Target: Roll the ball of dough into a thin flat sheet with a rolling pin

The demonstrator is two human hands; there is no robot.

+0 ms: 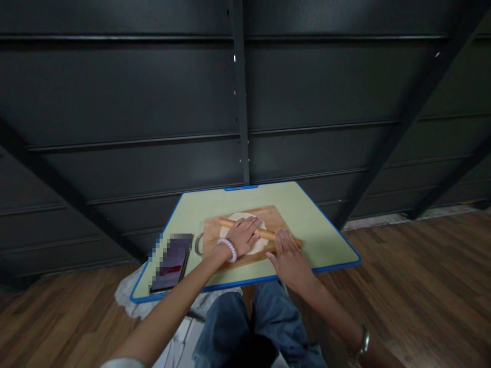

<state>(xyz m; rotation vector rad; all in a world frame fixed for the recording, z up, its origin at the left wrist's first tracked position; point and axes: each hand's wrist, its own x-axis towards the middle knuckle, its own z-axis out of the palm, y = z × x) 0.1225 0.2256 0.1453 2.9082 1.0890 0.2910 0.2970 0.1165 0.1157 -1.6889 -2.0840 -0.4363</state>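
A wooden rolling pin (269, 234) lies aslant across a flat, pale round of dough (256, 247) on a wooden cutting board (275, 217). My left hand (242, 236), with a pale beaded band at its wrist, rests over the middle of the pin, fingers stretched out together. Near the pin's right end, my right hand (290, 258) lies with its fingers extended over the wood and its thumb apart on the near side. Both hands press from above rather than wrap round it. Part of the dough is hidden under the left hand and pin.
The board sits on a small light-green table (326, 240) with a blue edge. Left of the board's metal handle (198, 244) lies a phone (171, 266), partly pixelated. A dark panelled wall (172, 92) stands behind. My knees (230, 317) are below the near edge.
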